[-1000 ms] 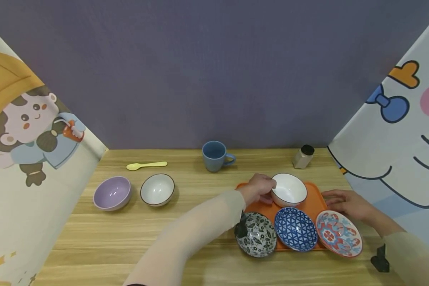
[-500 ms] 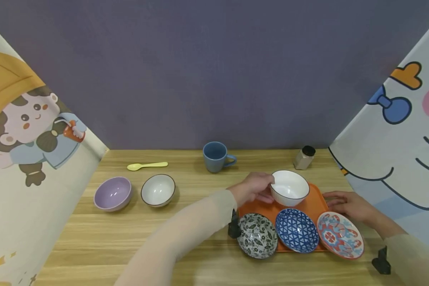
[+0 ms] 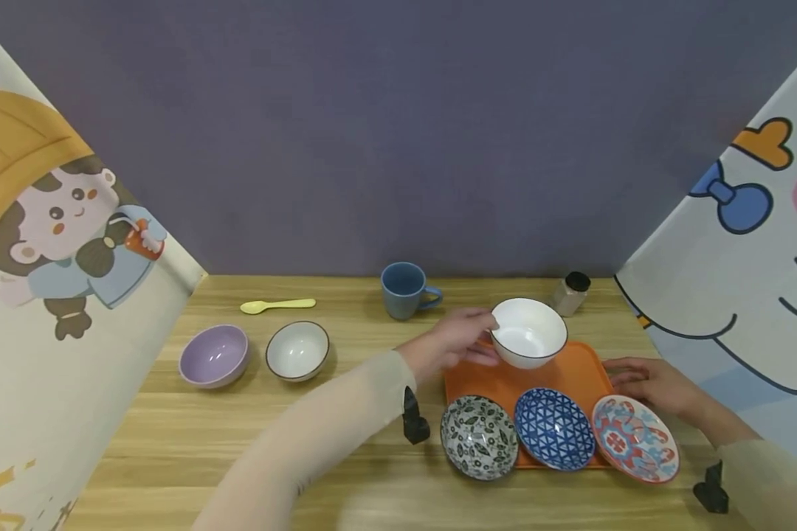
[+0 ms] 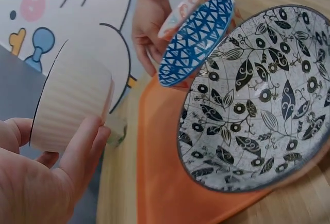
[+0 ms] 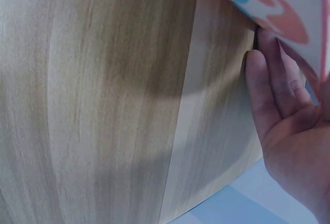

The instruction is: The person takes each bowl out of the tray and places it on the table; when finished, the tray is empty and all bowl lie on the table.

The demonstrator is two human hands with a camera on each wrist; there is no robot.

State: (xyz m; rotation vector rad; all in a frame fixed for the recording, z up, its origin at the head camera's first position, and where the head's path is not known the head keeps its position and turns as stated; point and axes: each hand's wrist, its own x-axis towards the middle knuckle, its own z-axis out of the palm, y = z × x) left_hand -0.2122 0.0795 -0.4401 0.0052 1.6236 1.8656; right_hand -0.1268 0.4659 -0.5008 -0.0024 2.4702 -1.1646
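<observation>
Nearest, the floral bowl point(image 3: 480, 438), blue bowl point(image 3: 555, 429) and red-patterned bowl point(image 3: 635, 439) line the near side of the orange tray point(image 3: 518, 380). The right hand point(image 3: 654, 385), fingers relaxed and holding nothing, is beside the tray's right edge; contact cannot be confirmed from these angles. Beyond, the left hand point(image 3: 461, 333) pinches the white bowl point(image 3: 530, 335) at its left rim, apparently lifted above the tray's rear. Expect it to be light, rigid, slippery and breakable. Grip the rim: thumb inside, fingers supporting the ribbed outer wall. Keep clear of the jar point(image 3: 571, 295) behind.
</observation>
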